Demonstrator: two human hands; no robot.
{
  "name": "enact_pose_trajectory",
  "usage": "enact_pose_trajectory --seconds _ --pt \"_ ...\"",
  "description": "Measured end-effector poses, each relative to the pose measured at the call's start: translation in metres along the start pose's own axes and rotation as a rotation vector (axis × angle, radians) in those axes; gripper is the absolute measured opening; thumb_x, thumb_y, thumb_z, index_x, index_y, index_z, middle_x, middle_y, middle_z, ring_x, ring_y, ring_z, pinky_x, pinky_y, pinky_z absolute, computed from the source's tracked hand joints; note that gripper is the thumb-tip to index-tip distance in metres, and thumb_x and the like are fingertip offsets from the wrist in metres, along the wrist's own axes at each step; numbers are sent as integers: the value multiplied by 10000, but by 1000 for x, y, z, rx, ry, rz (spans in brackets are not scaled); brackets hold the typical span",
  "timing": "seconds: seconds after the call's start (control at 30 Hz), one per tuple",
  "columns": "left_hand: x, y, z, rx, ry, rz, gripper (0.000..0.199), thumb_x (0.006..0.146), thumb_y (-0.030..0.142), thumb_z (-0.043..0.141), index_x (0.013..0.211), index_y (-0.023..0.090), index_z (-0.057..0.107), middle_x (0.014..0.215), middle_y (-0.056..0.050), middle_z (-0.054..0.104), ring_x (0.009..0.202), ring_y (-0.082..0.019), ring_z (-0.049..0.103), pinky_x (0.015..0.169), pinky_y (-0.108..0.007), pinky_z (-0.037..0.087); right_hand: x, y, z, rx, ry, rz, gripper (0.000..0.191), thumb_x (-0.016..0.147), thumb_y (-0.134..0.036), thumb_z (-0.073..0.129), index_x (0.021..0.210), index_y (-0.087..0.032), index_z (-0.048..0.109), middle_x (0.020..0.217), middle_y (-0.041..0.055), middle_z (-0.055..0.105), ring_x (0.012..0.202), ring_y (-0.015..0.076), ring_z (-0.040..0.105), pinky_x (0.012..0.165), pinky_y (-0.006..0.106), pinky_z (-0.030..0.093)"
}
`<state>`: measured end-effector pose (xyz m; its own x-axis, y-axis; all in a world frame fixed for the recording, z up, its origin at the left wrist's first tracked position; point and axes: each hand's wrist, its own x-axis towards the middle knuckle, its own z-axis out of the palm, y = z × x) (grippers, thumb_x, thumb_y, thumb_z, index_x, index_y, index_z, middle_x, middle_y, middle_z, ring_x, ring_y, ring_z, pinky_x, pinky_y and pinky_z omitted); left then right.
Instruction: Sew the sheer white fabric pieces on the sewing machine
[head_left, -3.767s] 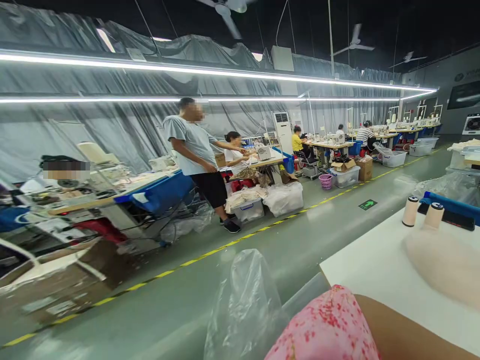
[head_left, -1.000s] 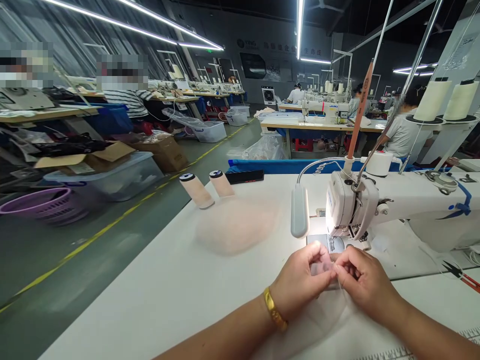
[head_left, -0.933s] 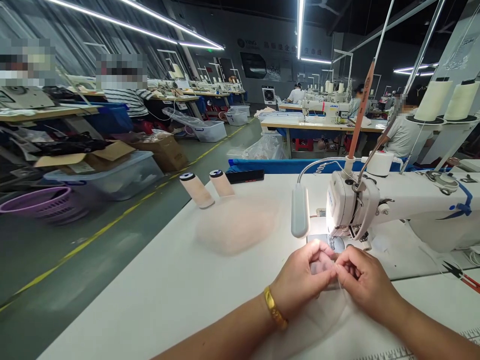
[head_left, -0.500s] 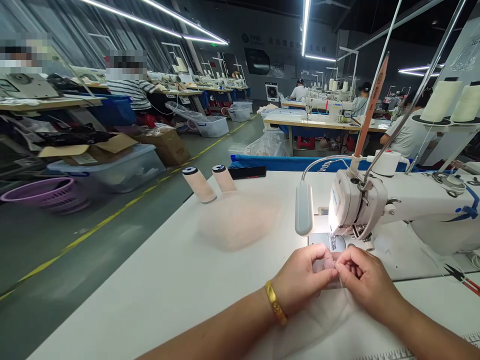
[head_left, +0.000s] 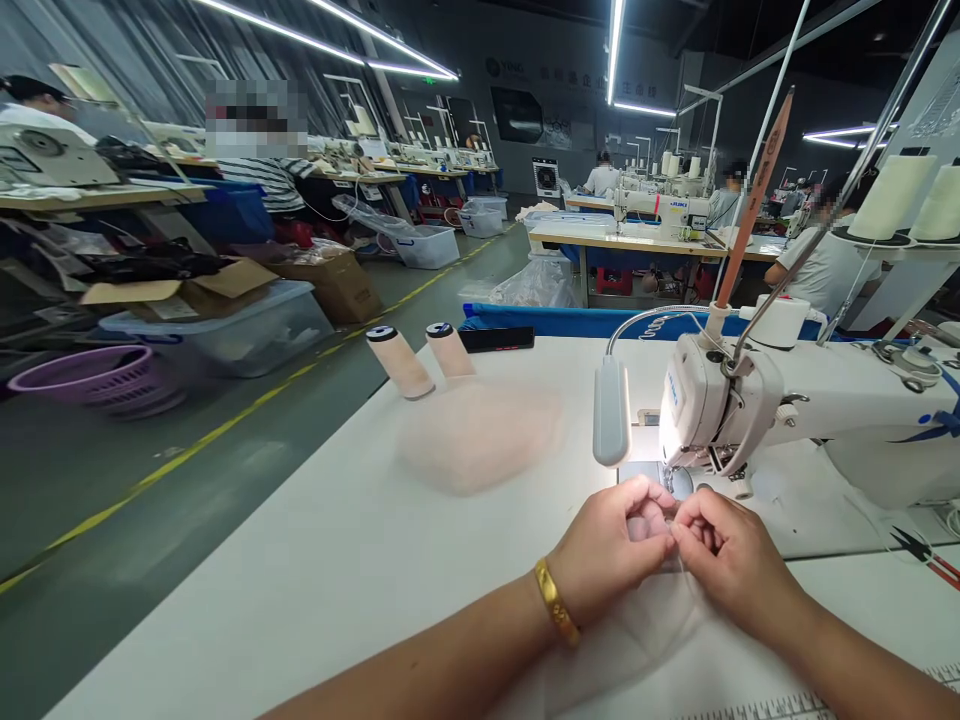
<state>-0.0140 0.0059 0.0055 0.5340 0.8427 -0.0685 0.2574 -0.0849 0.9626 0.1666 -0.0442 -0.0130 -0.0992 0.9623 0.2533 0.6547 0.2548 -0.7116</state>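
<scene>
Just in front of the needle of a white sewing machine [head_left: 694,400], my two hands meet fingertip to fingertip. My left hand [head_left: 619,545], with a gold bangle at the wrist, pinches the edge of a thin, sheer pale fabric [head_left: 637,640]. Close beside it, my right hand [head_left: 731,555] pinches the same fabric with thumb and forefinger. The sheer fabric hangs from both hands onto the white tabletop, and its outline is hard to make out. A lit lamp [head_left: 611,412] on a bent neck hangs left of the needle. The fingers partly hide the needle plate.
Sheer beige fabric [head_left: 480,435] lies left on the table, before two thread cones [head_left: 401,362] and a black case [head_left: 499,339]. Red-handled snips [head_left: 926,558] lie at right, a ruler [head_left: 795,705] at the front edge. Several people sit at machines beyond.
Both hands stay pinched on the sheer fabric in front of the needle, with only a slight shift of the fingers. The camera view has moved a little.
</scene>
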Motion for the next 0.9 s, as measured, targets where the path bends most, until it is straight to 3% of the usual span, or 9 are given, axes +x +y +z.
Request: enact_pose_trajectory --seconds 0.2,0.33,0.43,0.57,0.7,0.9 --pt "5 -4 1 351 76 147 173 769 177 543 930 221 589 679 38 608 632 -165 540 613 -281 428 6 5 8 -223 48 -33 189 882 -184 504 708 -242 458 636 -18 556 612 180 531 605 290 380" --pt "6 -9 4 710 254 411 151 778 138 569 913 203 588 877 -46 648 800 -224 560 732 -342 444 10 8 11 -314 80 -42 209 852 -147 511 705 -246 401 620 -18 538 628 191 544 613 293 364" --pt "2 -11 4 931 373 596 141 861 84 521 862 197 605 968 -73 649 871 -236 562 827 -393 416 11 10 11 -298 104 -25 164 879 -164 511 766 -250 428 629 -29 521 611 190 544 609 289 374" --pt "-8 -14 4 1026 184 738 266 937 29 444 787 193 591 785 -20 636 732 -184 523 788 -371 375 8 12 8 -292 55 -87 160 937 -153 472 804 -243 478 743 3 574 679 196 568 619 295 385" --pt "-11 -12 3 1000 96 678 219 982 115 472 841 191 622 860 -33 680 742 -191 536 758 -369 379 5 17 1 -354 -14 -202 224 1003 -175 449 817 -233 559 820 37 588 746 217 546 645 311 390" --pt "-6 -7 -5 941 53 634 210 998 160 489 871 195 653 904 -50 713 855 -215 609 861 -404 415 2 21 -5 -513 -17 -333 281 1021 -117 405 955 -219 658 809 52 583 756 232 528 638 329 336"
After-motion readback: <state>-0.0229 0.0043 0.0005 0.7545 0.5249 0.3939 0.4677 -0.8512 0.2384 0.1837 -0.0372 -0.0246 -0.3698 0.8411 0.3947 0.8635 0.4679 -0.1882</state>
